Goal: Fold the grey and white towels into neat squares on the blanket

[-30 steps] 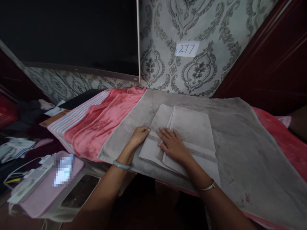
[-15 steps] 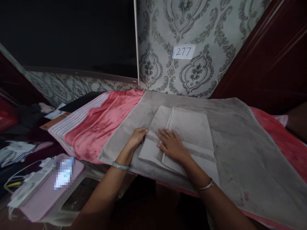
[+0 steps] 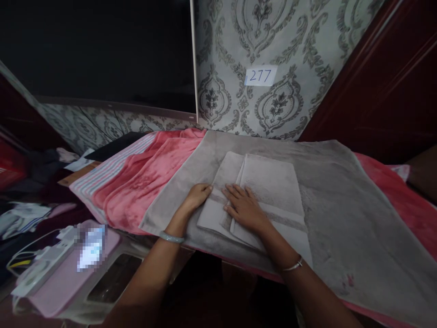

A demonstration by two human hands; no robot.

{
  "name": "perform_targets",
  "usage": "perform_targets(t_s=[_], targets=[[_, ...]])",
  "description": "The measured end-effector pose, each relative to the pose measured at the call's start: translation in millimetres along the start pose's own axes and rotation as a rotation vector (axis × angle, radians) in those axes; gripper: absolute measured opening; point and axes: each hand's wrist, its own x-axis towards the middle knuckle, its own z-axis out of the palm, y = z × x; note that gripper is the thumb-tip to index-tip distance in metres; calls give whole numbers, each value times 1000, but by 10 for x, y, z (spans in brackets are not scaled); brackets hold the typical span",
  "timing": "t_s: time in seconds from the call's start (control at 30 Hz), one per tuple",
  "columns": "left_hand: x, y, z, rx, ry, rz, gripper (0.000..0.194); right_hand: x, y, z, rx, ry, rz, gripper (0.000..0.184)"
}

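Note:
A light grey towel with a darker band lies partly folded, its left part turned in beside the wider right part. My left hand is at the towel's left edge, fingers curled and pinching the edge there. Flat on the towel rests my right hand, palm down with its fingers stretched out near the fold. Under the towel spreads a grey blanket.
Pink blanket folds lie to the left, with more red-pink cloth at the right. A purple-lidded box at lower left carries a power strip. A large dark screen stands behind.
Both hands and the towel hold nearly the same places; the left hand's fingers have shifted very slightly at the towel's edge.

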Motion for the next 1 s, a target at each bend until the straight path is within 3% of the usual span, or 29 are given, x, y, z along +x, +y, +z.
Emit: perform_targets(t_s=[0.13, 0.33, 0.57, 0.73, 0.8, 0.9, 1.0], targets=[[-13, -60, 7, -52, -27, -17, 38, -1, -4, 5, 11, -9, 9, 59], [-6, -132, 74, -82, 76, -6, 38, -1, 15, 5, 7, -2, -8, 60], [-19, -3, 12, -39, 69, -1, 37, 34, -2, -29, 40, 23, -4, 59], [-26, 82, 19, 139, 120, 57, 36, -90, 125, -174, 154, 176, 3, 50], [-31, 86, 43, 216, 168, 69, 38, -299, 270, -225, 226, 341, 95, 48], [-50, 92, 76, 227, 198, 53, 38, -753, 570, -224, 359, 637, 379, 48], [-74, 126, 95, 213, 202, 17, 38, -1180, 873, -137, 521, 753, 655, 52]])
